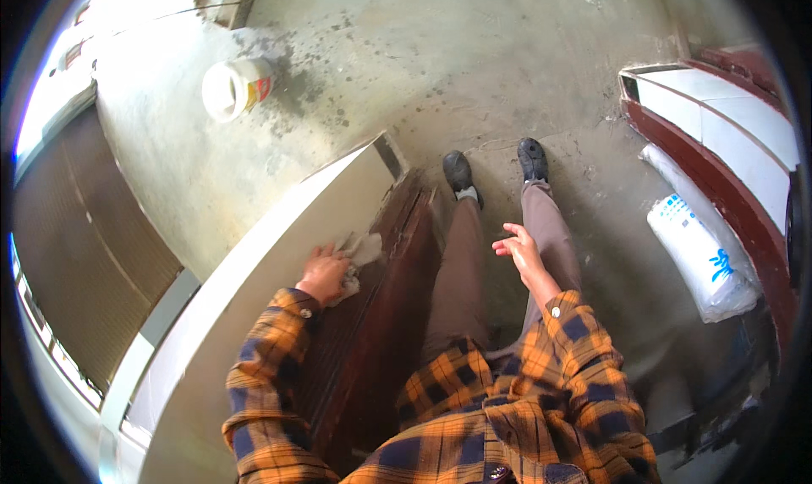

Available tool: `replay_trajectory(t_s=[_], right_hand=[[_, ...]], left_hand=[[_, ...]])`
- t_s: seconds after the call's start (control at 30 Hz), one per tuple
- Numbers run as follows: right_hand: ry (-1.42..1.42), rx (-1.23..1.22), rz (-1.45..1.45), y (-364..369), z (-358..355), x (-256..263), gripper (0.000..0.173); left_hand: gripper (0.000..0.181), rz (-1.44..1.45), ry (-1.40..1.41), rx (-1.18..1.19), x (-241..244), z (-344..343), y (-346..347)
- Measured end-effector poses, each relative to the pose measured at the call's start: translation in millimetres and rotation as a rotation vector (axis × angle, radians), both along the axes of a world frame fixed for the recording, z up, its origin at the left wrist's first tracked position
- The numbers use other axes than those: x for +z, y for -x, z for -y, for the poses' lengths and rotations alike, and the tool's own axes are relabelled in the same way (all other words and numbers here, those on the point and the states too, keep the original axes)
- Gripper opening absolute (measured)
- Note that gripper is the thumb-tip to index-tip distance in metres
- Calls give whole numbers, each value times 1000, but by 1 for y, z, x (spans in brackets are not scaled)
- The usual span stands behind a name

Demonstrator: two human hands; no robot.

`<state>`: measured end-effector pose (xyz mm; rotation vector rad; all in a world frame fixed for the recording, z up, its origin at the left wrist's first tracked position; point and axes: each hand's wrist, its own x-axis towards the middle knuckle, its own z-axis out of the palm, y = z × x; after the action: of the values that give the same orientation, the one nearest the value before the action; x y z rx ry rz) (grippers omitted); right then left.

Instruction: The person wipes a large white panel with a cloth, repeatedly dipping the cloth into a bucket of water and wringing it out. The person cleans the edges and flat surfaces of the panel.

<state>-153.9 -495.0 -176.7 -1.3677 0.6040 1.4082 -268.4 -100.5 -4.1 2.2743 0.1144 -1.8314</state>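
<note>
My left hand [323, 273] is on a crumpled whitish cloth [363, 249], which bunches out past the fingers. Beneath the cloth runs a long dark reddish-brown ledge [406, 243] with grooves along it. A pale flat panel [342, 195] rises along the ledge's left side, close to that hand. Over the front of my right thigh, my right hand [523, 250] hangs in the air with fingers apart and nothing in them.
A white bucket [223, 90] with a coloured label stands on the stained concrete floor [406, 59]. At the right, plastic-wrapped rolls [701, 255] lie beside a red-brown and white-panelled structure [717, 147]. A brown ribbed panel [89, 243] is at the far left.
</note>
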Motion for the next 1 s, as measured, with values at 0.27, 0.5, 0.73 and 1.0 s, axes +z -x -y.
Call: replay_trajectory(t_s=[0.27,0.5,0.73,1.0], right_hand=[[75,-86,-24,28,-29,-56,40],[36,-68,-186,12,-65,-71,41],[149,-39,-156,14,-54,-87,37],[121,-162,-106,20,-51,-96,38]], left_hand=[[55,133,-236,-211,-261,12,-7],[54,149,-369,-97,-351,-20,-27],[27,79,-157,-171,-288,23,13],[27,273,-405,-230,-300,-50,-43]])
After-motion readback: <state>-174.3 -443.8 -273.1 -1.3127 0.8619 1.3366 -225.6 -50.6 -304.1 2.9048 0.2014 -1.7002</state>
